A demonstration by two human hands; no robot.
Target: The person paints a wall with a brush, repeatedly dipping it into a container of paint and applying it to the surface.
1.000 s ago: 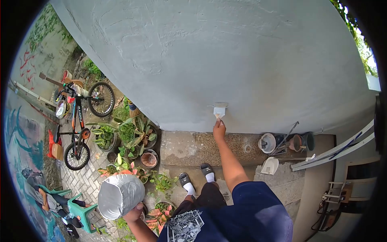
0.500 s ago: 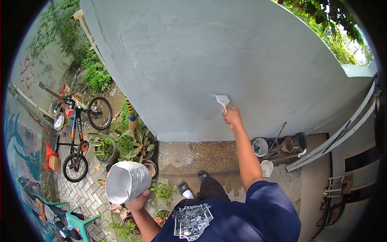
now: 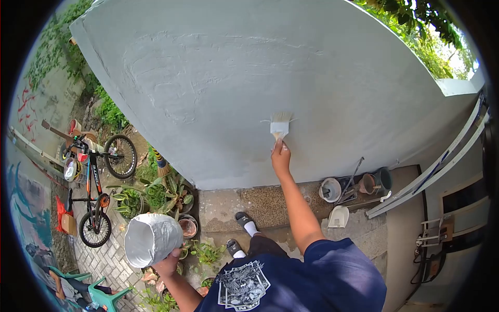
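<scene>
A wide paintbrush [image 3: 279,126] with pale bristles and a white band is gripped by its handle in my right hand [image 3: 281,157]. Its bristles lie at the grey wall [image 3: 234,93], beside a short white paint mark. At the lower left, my left hand [image 3: 169,262] holds a paint-coated white container [image 3: 156,240] by its side and underside. The container is tilted, its opening facing left; what is inside cannot be made out.
A bicycle [image 3: 93,182] and a seated person [image 3: 65,286] by green chairs [image 3: 104,297] are at left. Potted plants [image 3: 130,202] stand below the wall. Buckets [image 3: 331,190] and a white dustpan [image 3: 338,217] are at right, near long pale rails [image 3: 431,177].
The brush has moved slightly left and now shows its spread bristles face-on. My left hand and the container have shifted left and down; the view and my feet have shifted too.
</scene>
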